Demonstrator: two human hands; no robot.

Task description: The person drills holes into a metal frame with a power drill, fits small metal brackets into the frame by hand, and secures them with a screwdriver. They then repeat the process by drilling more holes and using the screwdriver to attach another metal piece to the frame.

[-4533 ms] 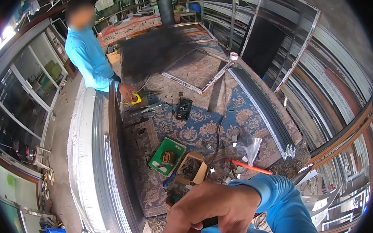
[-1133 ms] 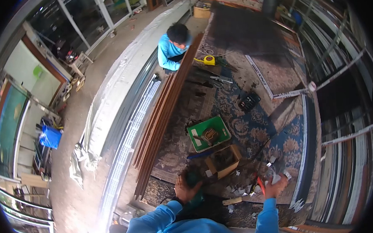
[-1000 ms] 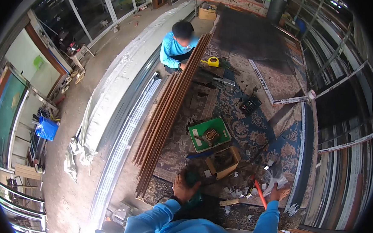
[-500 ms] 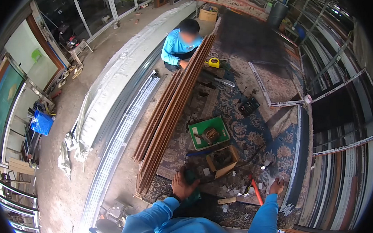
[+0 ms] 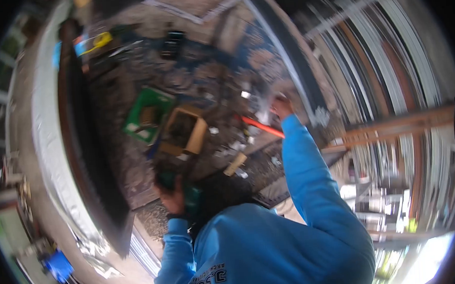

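Observation:
My left hand (image 5: 172, 197) is closed around a dark green tool (image 5: 192, 196) close to my body; blur and shadow hide its exact kind. Beyond it are an open cardboard box (image 5: 200, 136) and a green tray or lid (image 5: 131, 122) with a round brownish object (image 5: 149, 116) on it. My right hand (image 5: 282, 106) reaches forward over the carpet, its fingers curled and blurred; I cannot make out what is in them. Small white pieces (image 5: 249, 117) lie beside it. A tool with a red-orange handle (image 5: 264, 127) rests just below that hand.
A long dark brown bundle of profiles (image 5: 83, 125) runs along the left. A dark bar (image 5: 284, 50) borders the patterned carpet (image 5: 217, 64) on the right, with racks of long profiles (image 5: 384, 59) beyond. A wooden strip (image 5: 235, 164) and a yellow tool (image 5: 100, 41) lie on the carpet.
My view has swung to the right and tilted, blurring the scene. The co-worker is now almost wholly hidden behind the brown bundle. My left hand stays at the green tool; my right arm reaches farther forward.

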